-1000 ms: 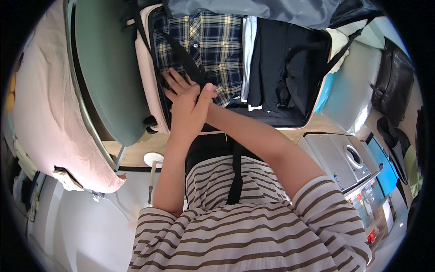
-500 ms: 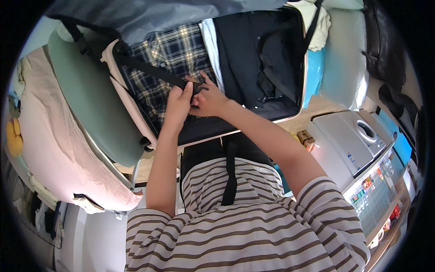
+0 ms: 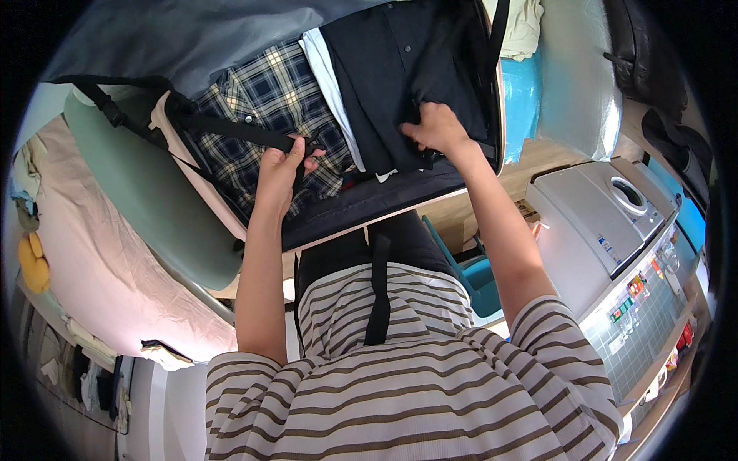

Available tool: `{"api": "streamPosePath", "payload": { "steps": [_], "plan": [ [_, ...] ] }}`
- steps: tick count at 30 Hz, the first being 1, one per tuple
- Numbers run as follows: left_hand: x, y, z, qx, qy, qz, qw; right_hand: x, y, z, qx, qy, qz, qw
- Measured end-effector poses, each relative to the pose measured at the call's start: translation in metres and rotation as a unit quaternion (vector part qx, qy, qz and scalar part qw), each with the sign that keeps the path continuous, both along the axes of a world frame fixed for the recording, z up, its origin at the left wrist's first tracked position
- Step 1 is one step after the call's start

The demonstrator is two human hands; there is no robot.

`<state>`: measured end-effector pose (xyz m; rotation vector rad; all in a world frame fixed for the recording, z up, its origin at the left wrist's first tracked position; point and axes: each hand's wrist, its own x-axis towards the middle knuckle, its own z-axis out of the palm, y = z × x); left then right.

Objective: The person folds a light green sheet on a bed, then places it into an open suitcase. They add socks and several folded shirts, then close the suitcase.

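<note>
A pale pink open suitcase holds a navy and cream plaid shirt, a white garment and a black buttoned garment, side by side. My left hand is closed on a black strap that runs over the plaid shirt from the case's left side. A dark buckle end shows by its thumb. Over the right part of the black garment, my right hand has its fingers curled down. Whatever lies in those fingers blends with the black cloth and cannot be made out.
A grey lining flap stands along the far side. Left are a green rounded panel and a pink cloth-covered surface. Bubble wrap, a blue package, a grey boxy appliance and a teal bin are at right.
My hands were together at the buckle over the plaid shirt. My right hand has moved right onto the black garment, while my left hand keeps the strap. The view has shifted slightly.
</note>
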<state>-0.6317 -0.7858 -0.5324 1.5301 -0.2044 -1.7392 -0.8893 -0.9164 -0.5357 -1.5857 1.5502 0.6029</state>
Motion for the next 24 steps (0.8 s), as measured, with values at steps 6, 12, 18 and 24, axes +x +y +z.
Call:
{"api": "streamPosePath", "payload": {
  "steps": [6,12,18,24],
  "plan": [
    [0.005,0.004,-0.005,0.0,0.018,0.005,1.0,-0.013,-0.023,0.051,0.252,-0.33,-0.24,0.878],
    [0.002,0.001,-0.005,0.02,0.02,0.015,0.999,-0.026,-0.036,0.028,0.261,-0.408,-0.343,0.805],
    [-0.003,-0.005,-0.003,0.029,0.0,0.012,1.0,0.018,-0.013,-0.023,-0.244,0.005,0.006,0.97],
    [-0.005,0.004,-0.019,0.011,-0.024,0.036,0.999,0.07,-0.016,0.022,-0.553,-0.123,0.092,0.819]
  ]
}}
